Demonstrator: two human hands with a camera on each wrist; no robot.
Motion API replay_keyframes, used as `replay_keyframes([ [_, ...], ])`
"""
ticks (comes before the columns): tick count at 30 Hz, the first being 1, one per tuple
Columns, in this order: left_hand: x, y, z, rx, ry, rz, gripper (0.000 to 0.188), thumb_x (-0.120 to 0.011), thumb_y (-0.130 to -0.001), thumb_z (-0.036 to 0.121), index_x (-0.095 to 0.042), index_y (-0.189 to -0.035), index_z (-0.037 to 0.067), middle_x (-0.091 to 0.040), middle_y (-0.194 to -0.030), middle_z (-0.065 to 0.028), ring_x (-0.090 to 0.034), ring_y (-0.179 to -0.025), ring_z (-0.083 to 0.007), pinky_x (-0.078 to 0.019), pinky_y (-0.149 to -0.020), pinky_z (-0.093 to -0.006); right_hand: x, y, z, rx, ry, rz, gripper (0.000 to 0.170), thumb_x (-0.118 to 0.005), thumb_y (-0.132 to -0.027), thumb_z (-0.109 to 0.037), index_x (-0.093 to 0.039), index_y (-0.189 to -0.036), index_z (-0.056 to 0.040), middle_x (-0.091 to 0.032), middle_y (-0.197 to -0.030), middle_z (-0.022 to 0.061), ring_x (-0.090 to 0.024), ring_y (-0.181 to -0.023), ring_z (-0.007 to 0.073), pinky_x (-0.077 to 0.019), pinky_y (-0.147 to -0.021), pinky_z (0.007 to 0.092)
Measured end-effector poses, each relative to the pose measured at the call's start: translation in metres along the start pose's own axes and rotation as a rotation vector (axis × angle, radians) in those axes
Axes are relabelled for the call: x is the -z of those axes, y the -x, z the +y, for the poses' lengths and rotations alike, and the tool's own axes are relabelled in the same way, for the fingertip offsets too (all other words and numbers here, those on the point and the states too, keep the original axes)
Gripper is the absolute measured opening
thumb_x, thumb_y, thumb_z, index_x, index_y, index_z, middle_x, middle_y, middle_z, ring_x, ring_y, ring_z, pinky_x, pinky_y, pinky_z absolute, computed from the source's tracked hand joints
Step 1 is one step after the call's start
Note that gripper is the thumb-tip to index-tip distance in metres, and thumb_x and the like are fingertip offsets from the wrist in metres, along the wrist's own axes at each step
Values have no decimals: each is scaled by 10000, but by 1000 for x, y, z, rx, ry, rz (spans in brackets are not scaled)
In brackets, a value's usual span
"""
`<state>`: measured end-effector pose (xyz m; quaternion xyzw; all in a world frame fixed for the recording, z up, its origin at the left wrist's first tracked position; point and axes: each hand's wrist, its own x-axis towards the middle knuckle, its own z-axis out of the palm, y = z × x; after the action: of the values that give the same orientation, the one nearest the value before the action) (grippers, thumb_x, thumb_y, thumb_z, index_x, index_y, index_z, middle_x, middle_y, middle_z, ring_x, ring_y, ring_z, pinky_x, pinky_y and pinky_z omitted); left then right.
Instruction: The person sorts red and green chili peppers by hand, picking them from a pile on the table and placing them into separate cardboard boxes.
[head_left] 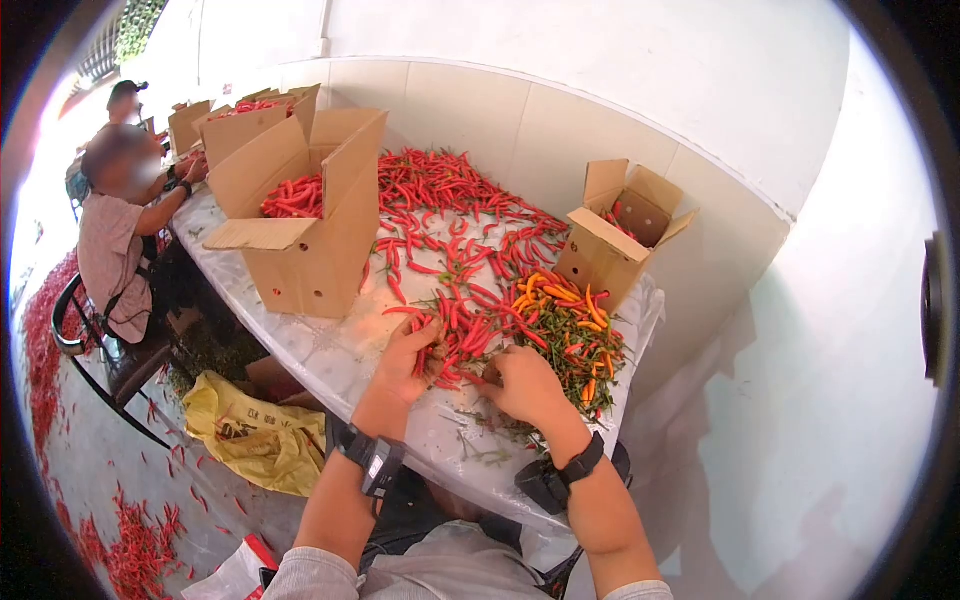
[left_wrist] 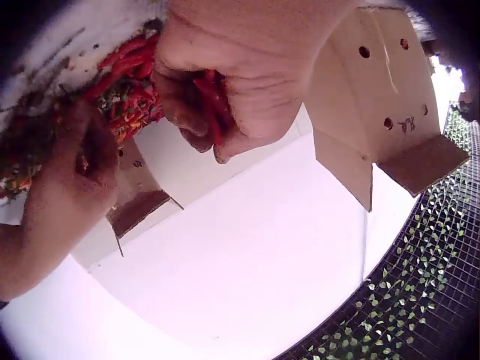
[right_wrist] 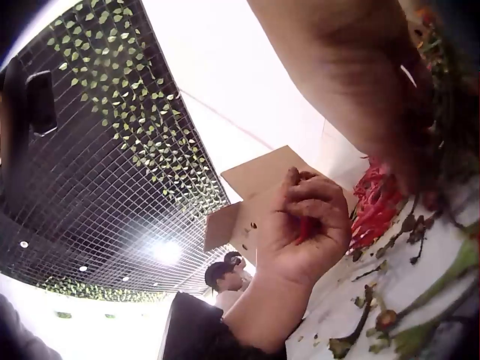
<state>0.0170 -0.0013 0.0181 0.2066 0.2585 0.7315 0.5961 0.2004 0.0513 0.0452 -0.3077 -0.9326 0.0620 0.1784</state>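
Observation:
Red chili peppers (head_left: 455,340) lie in a loose heap in front of me on the plastic-covered table (head_left: 400,425). My left hand (head_left: 405,358) is at the heap's left side, its fingers curled around red chili peppers (left_wrist: 213,105), as the left wrist view shows. At the heap's near right edge is my right hand (head_left: 528,385), its fingers bent and fingertips down among the chilies; I cannot tell what is between them. To its right spreads a pile of green stems with orange and red chilies (head_left: 575,345). Loose stems (right_wrist: 367,315) are scattered near the hands.
A large open carton (head_left: 310,255) of red chilies stands left, a smaller carton (head_left: 615,235) at the back right. More chilies (head_left: 440,185) cover the table's far side by the wall. People sit at left, past a chair (head_left: 110,370); a yellow sack (head_left: 255,430) lies on the floor.

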Motion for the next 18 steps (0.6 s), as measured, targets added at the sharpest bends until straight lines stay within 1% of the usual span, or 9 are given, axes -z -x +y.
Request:
replay_keyframes([
  [1, -2, 0, 0, 2, -33, 20, 58, -548, -882, 141, -495, -872, 120, -510, -722, 12, -484, -562, -73, -366, -405, -171, 0, 0, 1, -16, -4, 11, 183, -672, -696, -189, -611, -769, -33, -590, -831, 162, -561, -837, 353, -462, -738, 438],
  [3, 3, -2, -2, 0, 6, -11, 49, -560, -880, 127, -521, -899, 103, -545, -717, 2, -521, -548, -83, -405, -416, -183, 0, -2, 2, -47, -10, 34, 184, -665, -710, -183, -604, -786, -26, -589, -823, 173, -564, -829, 357, -461, -745, 441],
  [6, 5, -3, -2, 3, 31, -32, 50, -563, -882, 123, -536, -911, 94, -561, -707, -3, -544, -544, -91, -438, -430, -194, 0, -4, 0, -86, -148, 143, 127, -608, -749, -93, -600, -855, -23, -605, -809, 150, -570, -826, 347, -455, -737, 397],
  [9, 3, -3, -3, -16, -27, 3, 63, -570, -880, 136, -543, -912, 89, -561, -707, -4, -552, -549, -99, -455, -439, -199, 11, -9, -10, -66, -371, 246, 119, -604, -774, -85, -571, -856, -4, -609, -819, 168, -596, -792, 315, -463, -699, 394],
  [10, 0, -2, -3, -27, -57, 22, 71, -574, -878, 140, -546, -913, 86, -562, -709, -5, -555, -551, -102, -460, -442, -201, 14, -8, -14, -76, -453, 262, 120, -603, -783, -86, -575, -864, -3, -613, -815, 163, -601, -779, 303, -463, -692, 378],
  [12, -9, 6, 0, 12, -167, 12, 96, -585, -875, 159, -543, -929, 93, -552, -730, 13, -531, -562, -81, -423, -424, -192, 19, -8, -19, -95, -617, 294, 122, -601, -799, -88, -583, -881, 1, -622, -807, 155, -610, -752, 279, -463, -679, 344],
  [13, -13, 8, 1, 33, -222, 6, 108, -591, -874, 169, -541, -937, 97, -547, -740, 21, -518, -567, -70, -404, -415, -187, 17, -9, -18, -97, -630, 310, 130, -605, -801, -93, -586, -887, 2, -623, -803, 152, -611, -745, 270, -463, -681, 335],
  [16, -16, 8, -5, 52, -389, 18, 148, -624, -853, 166, -552, -955, 87, -549, -733, 25, -509, -557, -62, -408, -434, -185, 13, -10, -15, -99, -658, 351, 139, -612, -804, -98, -593, -895, 5, -627, -794, 146, -616, -735, 248, -465, -690, 314],
  [18, -10, 7, -6, 110, -433, -115, 193, -666, -815, 153, -563, -959, 79, -548, -702, 14, -499, -535, -65, -359, -413, -185, 11, -11, -15, -94, -664, 368, 128, -610, -800, -84, -595, -889, 6, -631, -795, 141, -621, -745, 239, -467, -698, 310],
])
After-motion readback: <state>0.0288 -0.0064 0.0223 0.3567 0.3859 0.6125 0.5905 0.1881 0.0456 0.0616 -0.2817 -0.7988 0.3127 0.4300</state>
